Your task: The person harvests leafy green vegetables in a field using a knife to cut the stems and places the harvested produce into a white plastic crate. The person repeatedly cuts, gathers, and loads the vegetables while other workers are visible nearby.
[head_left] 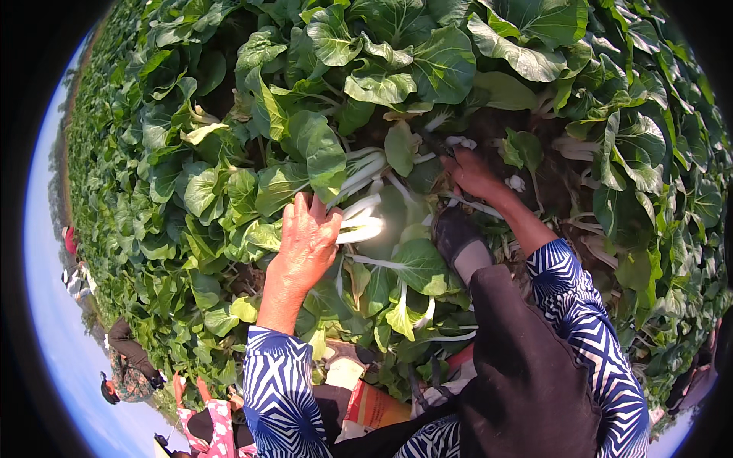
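My left hand (304, 237) is curled round a bok choy (362, 220), whose white stems stick out to the right of my fingers. Just above it lies another bok choy's pale stem cluster (363, 169). Low among the plants, my right hand (472, 173) grips a dark, narrow tool (433, 142) that looks like a knife; shadow and leaves hide part of it. White cut stem bases (461, 141) sit on the soil by its fingers. Loose leaves (421, 266) with white stalks cover the ground between my hands.
Dense standing bok choy (389, 51) rises ahead and on both sides. My dark shoe (458, 232) is planted beside the loose leaves, below my right hand. A red and yellow printed sack (375, 406) lies near my body. Other people, one in a floral sleeve (220, 426), are at lower left.
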{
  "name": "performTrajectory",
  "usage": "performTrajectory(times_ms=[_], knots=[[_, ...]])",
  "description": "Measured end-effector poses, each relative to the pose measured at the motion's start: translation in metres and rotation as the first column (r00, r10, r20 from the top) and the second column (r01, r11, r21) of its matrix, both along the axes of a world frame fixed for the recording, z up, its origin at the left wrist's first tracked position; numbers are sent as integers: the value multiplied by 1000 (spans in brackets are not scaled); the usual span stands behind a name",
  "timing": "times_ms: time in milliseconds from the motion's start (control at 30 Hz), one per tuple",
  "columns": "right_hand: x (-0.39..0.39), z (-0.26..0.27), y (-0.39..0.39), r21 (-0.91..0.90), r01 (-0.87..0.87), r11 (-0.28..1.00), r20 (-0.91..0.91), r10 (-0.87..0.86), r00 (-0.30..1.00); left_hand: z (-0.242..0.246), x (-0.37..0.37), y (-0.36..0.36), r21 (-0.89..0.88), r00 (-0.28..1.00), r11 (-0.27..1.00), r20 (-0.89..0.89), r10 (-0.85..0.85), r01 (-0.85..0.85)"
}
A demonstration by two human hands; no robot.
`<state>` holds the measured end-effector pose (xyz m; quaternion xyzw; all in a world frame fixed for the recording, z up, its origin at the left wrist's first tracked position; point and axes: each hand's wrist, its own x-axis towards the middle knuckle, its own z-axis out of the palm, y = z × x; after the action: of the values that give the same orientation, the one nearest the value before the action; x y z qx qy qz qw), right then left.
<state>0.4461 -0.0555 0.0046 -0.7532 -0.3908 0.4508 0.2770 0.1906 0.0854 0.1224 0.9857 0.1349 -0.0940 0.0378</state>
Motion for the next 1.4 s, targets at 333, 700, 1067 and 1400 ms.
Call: performTrajectory(times_ms=[333, 700, 1067, 1400], knots=[[-43, 31, 18, 59, -8, 998, -24, 9, 1000, -22, -30, -18, -158, 981, 974, 85, 174, -159], [33, 90, -71, -332, -535, 777, 152, 604, 782, -62, -63, -24, -254, 953, 953, 209, 218, -162], [-48, 14, 8, -129, -156, 979, 22, 161, 987, -69, -66, -25, -269, 940, 924, 132, 315, -272], [-56, -5, -3, 111, -301, 947, 226, 271, 936, -77, -69, -25, -307, 933, 905, 113, 343, -296]])
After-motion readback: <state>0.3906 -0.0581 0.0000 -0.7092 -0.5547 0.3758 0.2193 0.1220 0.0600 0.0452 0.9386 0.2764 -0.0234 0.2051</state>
